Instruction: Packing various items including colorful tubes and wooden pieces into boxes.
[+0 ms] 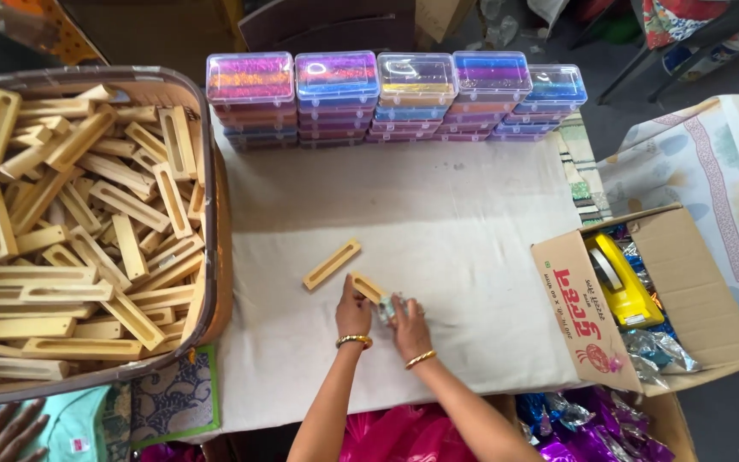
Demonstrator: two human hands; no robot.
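Both hands working a wooden block mid-table.
Left hand (353, 313) is gripping the block (368, 287) while right hand (407, 322) is pinching a shiny wrapper (386, 308) at its end; pressing the block flat should help.

hands (382, 312) hide small item's shape | basket (207, 171) cut by left edge | foil packets (575, 419) cut off below

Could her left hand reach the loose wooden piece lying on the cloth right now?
Probably yes. The left hand rests on a wooden piece that both hands hold, and the loose wooden piece lies just up and to its left on bare white cloth, with nothing between. It would have to let go first.
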